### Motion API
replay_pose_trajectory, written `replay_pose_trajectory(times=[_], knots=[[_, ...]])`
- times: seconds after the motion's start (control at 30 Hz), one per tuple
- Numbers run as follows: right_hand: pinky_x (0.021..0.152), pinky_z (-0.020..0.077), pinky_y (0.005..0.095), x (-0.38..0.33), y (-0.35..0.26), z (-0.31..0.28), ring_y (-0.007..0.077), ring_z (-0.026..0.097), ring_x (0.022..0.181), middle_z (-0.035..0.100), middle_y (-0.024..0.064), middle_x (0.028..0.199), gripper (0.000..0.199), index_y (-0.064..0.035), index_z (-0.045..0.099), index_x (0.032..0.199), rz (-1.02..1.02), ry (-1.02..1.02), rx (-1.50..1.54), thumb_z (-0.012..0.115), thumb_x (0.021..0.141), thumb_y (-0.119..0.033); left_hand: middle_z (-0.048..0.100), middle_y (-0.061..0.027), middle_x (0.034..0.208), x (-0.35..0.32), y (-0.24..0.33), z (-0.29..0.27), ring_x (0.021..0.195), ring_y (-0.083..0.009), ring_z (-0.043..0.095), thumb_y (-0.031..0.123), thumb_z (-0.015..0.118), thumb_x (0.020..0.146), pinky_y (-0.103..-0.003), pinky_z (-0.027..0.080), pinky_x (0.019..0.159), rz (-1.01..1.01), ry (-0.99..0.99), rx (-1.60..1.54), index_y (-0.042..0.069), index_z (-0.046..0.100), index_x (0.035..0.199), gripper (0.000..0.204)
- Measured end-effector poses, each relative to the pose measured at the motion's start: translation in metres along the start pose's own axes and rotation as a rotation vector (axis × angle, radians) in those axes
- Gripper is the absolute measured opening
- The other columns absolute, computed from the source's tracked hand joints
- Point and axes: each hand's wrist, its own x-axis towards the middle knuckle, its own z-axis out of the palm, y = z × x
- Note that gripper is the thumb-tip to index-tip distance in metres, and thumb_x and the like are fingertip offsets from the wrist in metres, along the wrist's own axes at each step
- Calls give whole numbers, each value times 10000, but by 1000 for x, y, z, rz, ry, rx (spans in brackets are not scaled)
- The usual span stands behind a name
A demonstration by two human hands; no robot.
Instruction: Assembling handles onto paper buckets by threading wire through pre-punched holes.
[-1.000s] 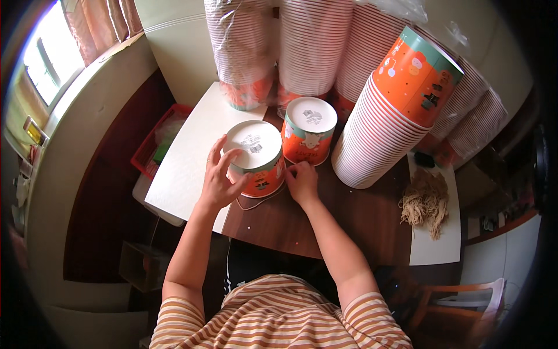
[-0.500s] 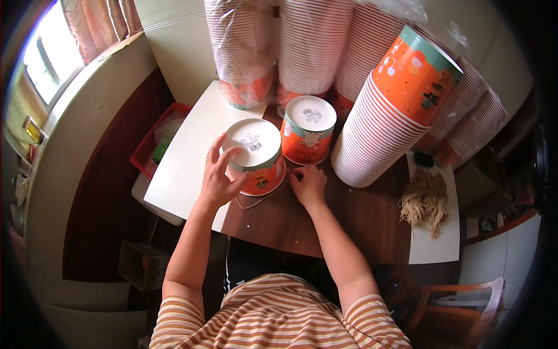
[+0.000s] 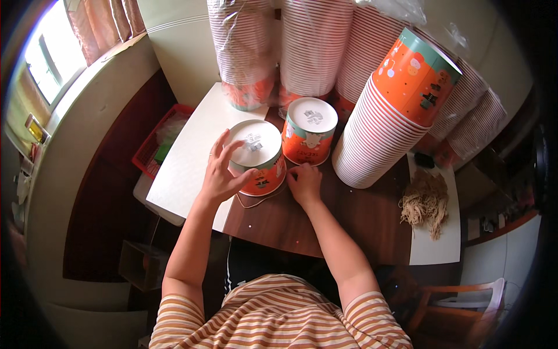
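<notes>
Two upside-down orange paper tubs [image 3: 260, 157] [image 3: 308, 131] stand centre; plastic-wrapped cup stacks [image 3: 279, 46] at twelve o'clock.

Tall cup stacks [image 3: 381, 125] wall the rear; near tabletop [image 3: 354, 221] seemingly free.

Brown table [image 3: 325, 221]: cups [image 3: 258, 157], string bundle [image 3: 426, 200]
</notes>
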Motion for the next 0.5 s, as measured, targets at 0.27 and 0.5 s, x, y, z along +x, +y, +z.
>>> replay_pose_trajectory(times=[0.27, 0.5], knots=[[773, 427, 460, 2, -3, 3, 326, 563, 884, 610, 88, 867, 116, -115, 704, 818, -22, 25, 90, 664, 779, -218, 332, -229, 1426, -3, -11, 6, 1309, -403, 346, 315, 774, 673, -488, 362, 1032, 30, -42, 79, 129, 589, 1162, 555], [816, 409, 449, -5, -5, -5, 311, 548, 917, 604, 73, 890, 125, -115, 707, 837, 2, -66, 50, 641, 763, -191, 314, -234, 1435, -5, -8, 6, 1315, -408, 341, 312, 770, 678, -493, 355, 1039, 30, -34, 92, 118, 549, 1211, 609]])
